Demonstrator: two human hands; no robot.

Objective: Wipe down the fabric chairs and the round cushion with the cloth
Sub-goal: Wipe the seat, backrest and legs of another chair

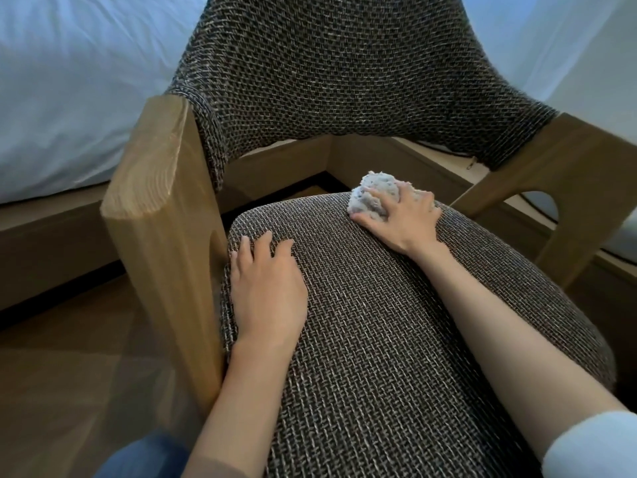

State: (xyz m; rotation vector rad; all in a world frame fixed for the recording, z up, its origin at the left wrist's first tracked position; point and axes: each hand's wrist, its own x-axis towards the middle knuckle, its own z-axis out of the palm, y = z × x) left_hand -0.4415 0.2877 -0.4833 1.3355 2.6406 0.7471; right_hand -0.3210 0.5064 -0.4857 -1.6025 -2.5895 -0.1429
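A fabric chair fills the view, with a rounded brown woven seat cushion (396, 339) and a matching woven backrest (337, 70) above it. My right hand (401, 220) presses a bunched white cloth (370, 198) onto the far edge of the seat, fingers spread over the cloth. My left hand (267, 288) lies flat on the seat's left side, fingers apart, holding nothing, close to the wooden left arm.
The chair's wooden left arm (155, 208) and right arm (565, 167) flank the seat. A bed with white sheets (79, 81) stands behind on a wooden base. Wooden floor (76, 374) lies at the left.
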